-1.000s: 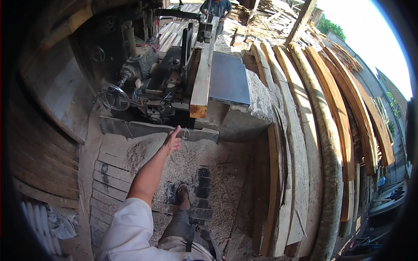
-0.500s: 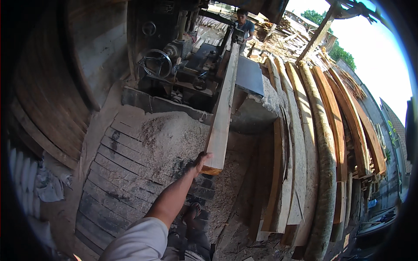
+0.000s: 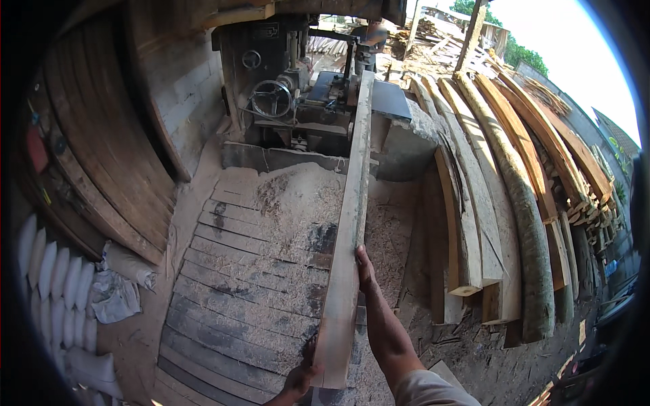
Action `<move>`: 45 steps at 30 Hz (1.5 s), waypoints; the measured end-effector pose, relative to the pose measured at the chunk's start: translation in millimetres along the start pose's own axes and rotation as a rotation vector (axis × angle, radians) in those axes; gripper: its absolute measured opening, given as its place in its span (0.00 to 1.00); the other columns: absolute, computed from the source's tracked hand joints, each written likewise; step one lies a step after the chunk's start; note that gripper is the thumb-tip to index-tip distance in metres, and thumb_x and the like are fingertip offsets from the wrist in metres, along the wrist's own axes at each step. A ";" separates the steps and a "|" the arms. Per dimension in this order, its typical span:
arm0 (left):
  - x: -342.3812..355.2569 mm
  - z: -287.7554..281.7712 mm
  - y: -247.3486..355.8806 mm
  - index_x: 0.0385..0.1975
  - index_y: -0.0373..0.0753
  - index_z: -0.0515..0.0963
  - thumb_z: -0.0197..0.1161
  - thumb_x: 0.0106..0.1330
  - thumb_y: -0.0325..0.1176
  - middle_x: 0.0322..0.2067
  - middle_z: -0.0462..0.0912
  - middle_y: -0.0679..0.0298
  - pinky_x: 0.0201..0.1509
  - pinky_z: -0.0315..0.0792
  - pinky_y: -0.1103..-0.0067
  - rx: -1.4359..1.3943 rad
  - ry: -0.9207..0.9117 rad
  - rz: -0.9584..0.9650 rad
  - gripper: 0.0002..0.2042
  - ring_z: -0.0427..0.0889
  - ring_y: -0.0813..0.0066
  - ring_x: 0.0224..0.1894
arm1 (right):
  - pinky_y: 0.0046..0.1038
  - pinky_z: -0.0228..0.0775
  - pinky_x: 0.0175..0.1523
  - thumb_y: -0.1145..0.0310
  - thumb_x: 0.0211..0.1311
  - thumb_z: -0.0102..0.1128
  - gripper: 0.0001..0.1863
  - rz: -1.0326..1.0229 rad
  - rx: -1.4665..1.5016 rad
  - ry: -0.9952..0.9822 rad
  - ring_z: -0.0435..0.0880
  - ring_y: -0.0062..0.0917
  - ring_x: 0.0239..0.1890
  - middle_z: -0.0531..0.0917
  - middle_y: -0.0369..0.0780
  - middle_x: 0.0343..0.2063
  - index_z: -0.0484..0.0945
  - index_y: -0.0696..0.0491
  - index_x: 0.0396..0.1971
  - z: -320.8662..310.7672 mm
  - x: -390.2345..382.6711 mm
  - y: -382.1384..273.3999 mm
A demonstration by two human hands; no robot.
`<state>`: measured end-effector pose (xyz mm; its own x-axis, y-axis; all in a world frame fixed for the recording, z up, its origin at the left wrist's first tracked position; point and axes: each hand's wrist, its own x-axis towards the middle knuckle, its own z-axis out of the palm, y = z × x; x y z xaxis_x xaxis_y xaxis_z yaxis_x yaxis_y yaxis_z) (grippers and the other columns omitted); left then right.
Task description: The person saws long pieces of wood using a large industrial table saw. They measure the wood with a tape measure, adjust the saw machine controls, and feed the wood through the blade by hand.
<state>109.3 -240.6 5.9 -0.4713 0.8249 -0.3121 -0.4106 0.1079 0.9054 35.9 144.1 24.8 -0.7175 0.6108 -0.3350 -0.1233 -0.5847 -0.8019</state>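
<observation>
timber beam point(image 3: 351, 233): long and pale, slanting away from you over the floor, near end low in your view, far end up at the machine.
left grip point(image 3: 301, 377): your left holds the beam's left side close by its near end, the fingers partly in shadow.
right grip point(image 3: 367, 269): your right holds the beam's right edge farther along, thumb uppermost; the fingers beneath are hidden from you.
slatted floor point(image 3: 203, 298): boards below your beam, strewn with shavings.
white sacks point(image 3: 57, 271): stacked at your far left, beside a crumpled grey sheet point(image 3: 115, 298).
stacked timbers point(image 3: 474, 203): to your right, well apart from the beam, with a round log point(image 3: 525, 216) among them.
dark planks point(image 3: 108, 149): upright along your left.
sawdust heap point(image 3: 305, 186): left of the beam, against a low wall point(image 3: 271, 157).
machine point(image 3: 233, 51): dark, its spoked handwheel point(image 3: 271, 99) left of your beam.
tabletop point(image 3: 393, 101): smooth dark plate just right of the beam's far part.
other person point(image 3: 374, 37): standing beyond the machine.
lumber pile point(image 3: 433, 37): loose pieces, sunlit, farthest back.
</observation>
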 end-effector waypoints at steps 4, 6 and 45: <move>-146.3 4.6 36.5 0.68 0.40 0.51 0.59 0.59 0.41 0.61 0.64 0.55 0.65 0.61 0.67 -0.122 -0.024 -0.122 0.38 0.64 0.60 0.63 | 0.32 0.57 0.65 0.40 0.60 0.55 0.45 0.149 0.061 -0.080 0.66 0.29 0.62 0.64 0.42 0.64 0.54 0.53 0.68 48.4 -129.8 44.9; -209.7 6.6 51.6 0.69 0.42 0.50 0.59 0.58 0.41 0.62 0.63 0.55 0.67 0.59 0.65 -0.336 -0.031 -0.242 0.39 0.63 0.58 0.64 | 0.31 0.55 0.66 0.43 0.63 0.53 0.42 -0.014 -0.052 -0.012 0.67 0.28 0.61 0.65 0.40 0.63 0.53 0.53 0.68 67.3 -186.7 68.1; 1.3 -20.2 97.5 0.69 0.44 0.49 0.71 0.47 0.45 0.62 0.62 0.56 0.65 0.60 0.63 -0.278 0.035 -0.268 0.49 0.62 0.58 0.64 | 0.35 0.59 0.64 0.39 0.58 0.55 0.40 0.147 -0.069 -0.072 0.71 0.31 0.57 0.73 0.41 0.55 0.62 0.51 0.63 55.1 29.0 -12.6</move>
<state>52.9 -240.2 88.0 -0.3430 0.7678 -0.5412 -0.7168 0.1584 0.6791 -21.1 139.8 52.4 -0.7721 0.4802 -0.4162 0.0316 -0.6252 -0.7798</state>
